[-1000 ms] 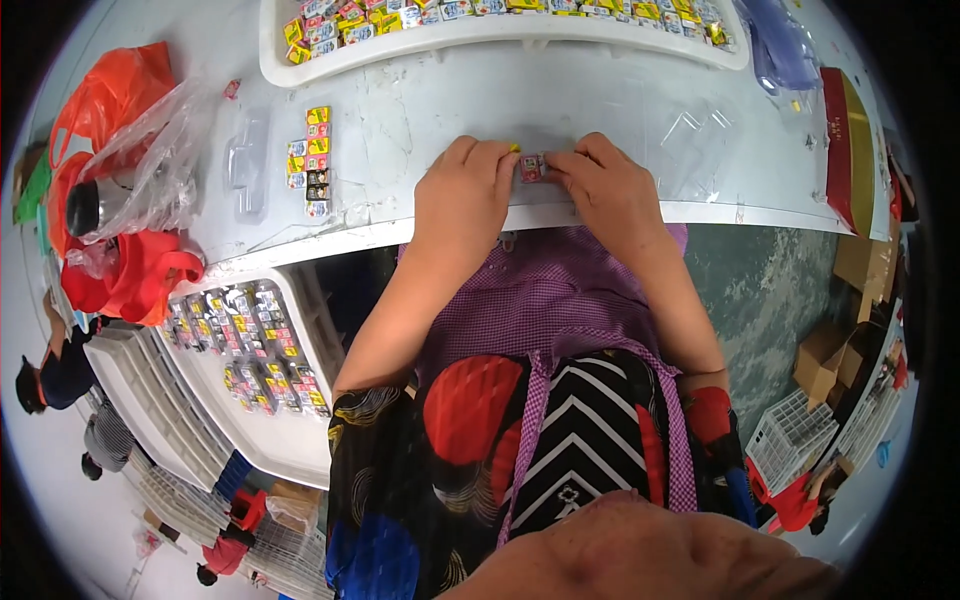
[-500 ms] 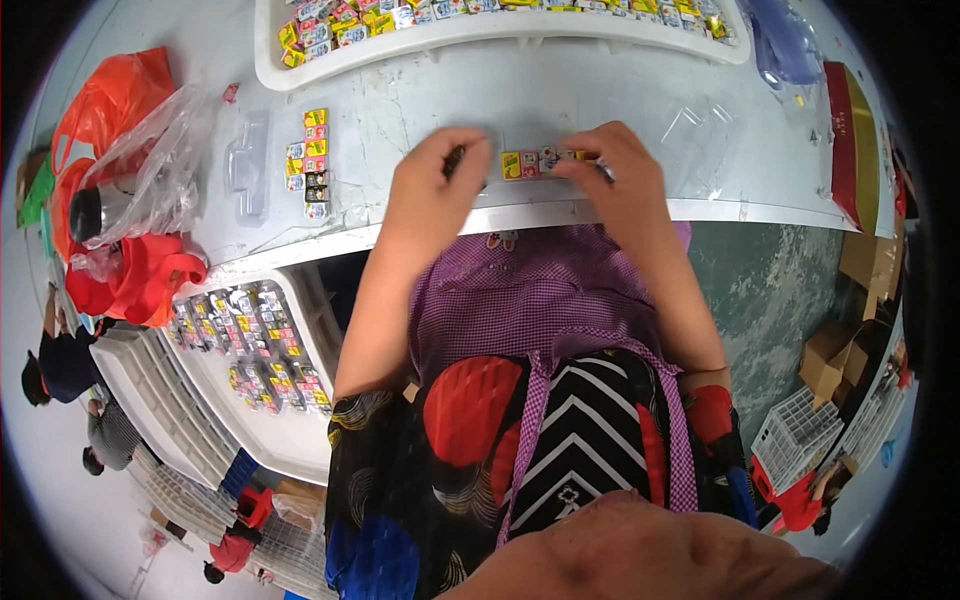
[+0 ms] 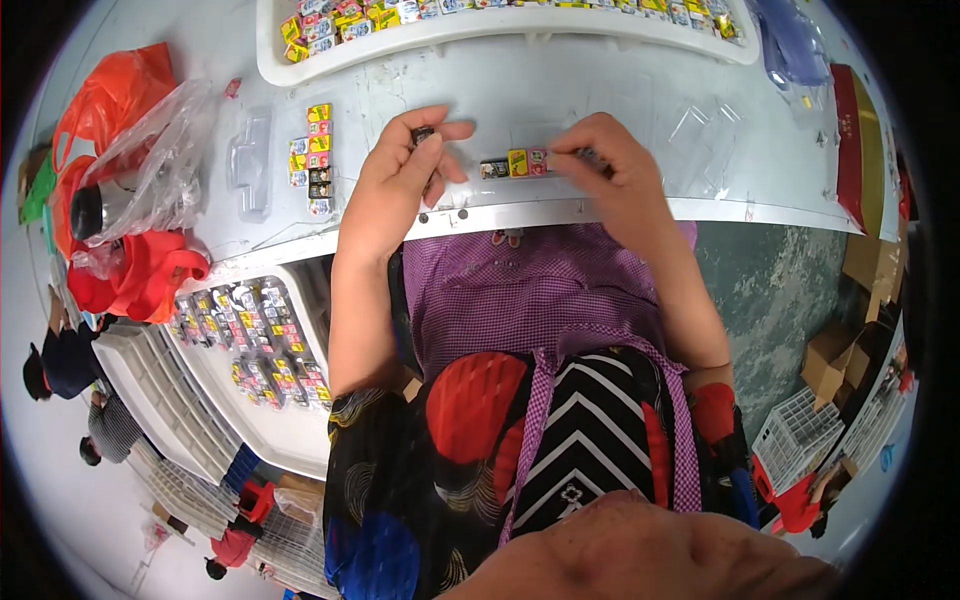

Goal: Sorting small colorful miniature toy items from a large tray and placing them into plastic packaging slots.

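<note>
Apparently mid-assembly, the left hand [image 3: 398,172], fingers spread, cradles a dark piece [image 3: 423,133] while the right hand [image 3: 618,165], curled around what look like dark blocks [image 3: 597,160], meets a short, seemingly partial row of small blocks [image 3: 517,163] at center frame. One laid-out group [image 3: 319,143] sits upper left beside an unfilled clear shell [image 3: 244,170]; filled packs [image 3: 248,315] occupy a white tray [image 3: 270,435] lower left, with plenty loose in the bin [image 3: 520,52] above.

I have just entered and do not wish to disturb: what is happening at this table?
Someone is handling small box-like pieces at a pale table. The left hand, apart from a short row of pieces, holds a dark piece. The right hand is at the row's right end, with another dark piece partly hidden within it. Farther left, a second group lies beside a clear plastic tray; beyond, a white bin holds many similar pieces.
</note>
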Demonstrator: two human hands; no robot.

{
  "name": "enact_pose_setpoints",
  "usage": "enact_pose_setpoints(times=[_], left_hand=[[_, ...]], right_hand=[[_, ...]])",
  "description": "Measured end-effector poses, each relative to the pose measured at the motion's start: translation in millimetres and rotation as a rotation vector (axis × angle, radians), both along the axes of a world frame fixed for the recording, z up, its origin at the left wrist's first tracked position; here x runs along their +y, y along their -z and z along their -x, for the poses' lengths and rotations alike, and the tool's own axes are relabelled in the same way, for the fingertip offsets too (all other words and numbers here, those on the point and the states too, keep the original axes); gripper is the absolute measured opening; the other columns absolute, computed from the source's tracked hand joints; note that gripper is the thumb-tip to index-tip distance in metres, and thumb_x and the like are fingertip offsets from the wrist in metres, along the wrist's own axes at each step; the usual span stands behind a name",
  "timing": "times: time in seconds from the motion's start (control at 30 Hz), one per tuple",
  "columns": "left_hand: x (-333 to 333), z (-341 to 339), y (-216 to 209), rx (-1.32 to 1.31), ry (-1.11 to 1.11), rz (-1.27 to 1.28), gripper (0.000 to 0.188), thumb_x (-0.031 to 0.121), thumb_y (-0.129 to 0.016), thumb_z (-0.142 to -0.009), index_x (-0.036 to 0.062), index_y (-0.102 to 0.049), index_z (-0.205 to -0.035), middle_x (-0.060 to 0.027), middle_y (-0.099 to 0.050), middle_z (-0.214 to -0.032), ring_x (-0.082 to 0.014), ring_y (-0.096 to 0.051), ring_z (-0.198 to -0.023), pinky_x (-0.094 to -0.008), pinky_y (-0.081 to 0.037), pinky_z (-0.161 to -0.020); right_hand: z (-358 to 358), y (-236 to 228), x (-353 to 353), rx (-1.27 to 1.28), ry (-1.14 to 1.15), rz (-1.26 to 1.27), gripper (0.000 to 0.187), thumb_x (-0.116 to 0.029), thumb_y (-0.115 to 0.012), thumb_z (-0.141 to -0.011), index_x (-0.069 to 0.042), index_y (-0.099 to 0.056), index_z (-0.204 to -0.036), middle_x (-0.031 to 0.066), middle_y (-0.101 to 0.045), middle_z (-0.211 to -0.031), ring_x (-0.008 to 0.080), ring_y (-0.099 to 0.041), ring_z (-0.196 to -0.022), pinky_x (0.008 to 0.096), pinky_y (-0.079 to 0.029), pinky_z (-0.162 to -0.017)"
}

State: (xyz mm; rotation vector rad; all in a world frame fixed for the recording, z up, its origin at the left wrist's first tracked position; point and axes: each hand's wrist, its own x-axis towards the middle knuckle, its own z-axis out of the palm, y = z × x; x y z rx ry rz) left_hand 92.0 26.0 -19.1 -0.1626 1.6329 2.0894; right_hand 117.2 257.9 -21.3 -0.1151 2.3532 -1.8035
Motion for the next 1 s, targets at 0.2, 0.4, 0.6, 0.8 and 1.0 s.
enact_pose_setpoints(times=[0.2, 0.4, 0.6, 0.8, 1.0], left_hand=[[11.1, -16.7, -20.8, 0.332, 0.22, 0.718, 0.013, 0.011, -0.057, -0.09, 0.0051, -0.062, -0.1, -0.013, -0.064, -0.086, -0.0206, -0.061, -0.071, -0.0304, -0.048, -0.064], [27.4, -24.8, -15.5, 0.638, 0.307, 0.982, 0.016, 0.016, -0.063, -0.085, 0.0059, -0.062, -0.097, -0.0144, -0.063, -0.089, -0.0335, -0.061, -0.075, -0.0377, -0.049, -0.065], [35.5, -28.0, -12.1, 0.642, 0.375, 1.08, 0.014, 0.016, -0.064, -0.083, 0.0056, -0.059, -0.092, -0.0125, -0.06, -0.089, -0.0344, -0.061, -0.078, -0.0407, -0.049, -0.066], [40.0, -35.5, -7.0, 0.672, 0.358, 1.08, 0.012, 0.012, -0.062, -0.084, 0.0048, -0.057, -0.092, -0.0131, -0.059, -0.09, -0.0345, -0.061, -0.076, -0.0411, -0.05, -0.065], [37.4, -35.8, -12.2, 0.665, 0.333, 1.05, 0.012, 0.012, -0.059, -0.086, 0.0048, -0.057, -0.095, -0.0137, -0.059, -0.091, -0.0348, -0.062, -0.076, -0.0416, -0.052, -0.064]], right_hand=[[4.1, -3.3, -20.5, 0.341, -0.1, -0.437, 0.012, -0.008, -0.065, -0.083, -0.008, -0.064, -0.094, 0.0067, -0.055, -0.088, 0.0255, -0.06, -0.072, 0.0333, -0.049, -0.064], [-4.4, -2.6, -4.4, 0.382, -0.003, -0.554, 0.014, -0.009, -0.065, -0.082, -0.011, -0.066, -0.096, 0.0068, -0.055, -0.088, 0.0265, -0.06, -0.073, 0.0353, -0.049, -0.063], [-10.5, 12.5, -4.3, 0.455, -0.093, -0.72, 0.019, -0.01, -0.066, -0.08, -0.015, -0.068, -0.098, 0.0053, -0.053, -0.085, 0.0236, -0.059, -0.072, 0.0339, -0.049, -0.06], [-12.7, 14.9, -12.4, 0.492, -0.008, -0.726, 0.021, -0.01, -0.067, -0.079, -0.016, -0.068, -0.099, 0.0046, -0.052, -0.083, 0.022, -0.059, -0.072, 0.034, -0.049, -0.058], [-14.1, 16.0, -9.8, 0.539, -0.01, -0.702, 0.021, -0.009, -0.067, -0.078, -0.014, -0.067, -0.098, 0.0048, -0.052, -0.082, 0.0227, -0.059, -0.072, 0.0347, -0.049, -0.059]])
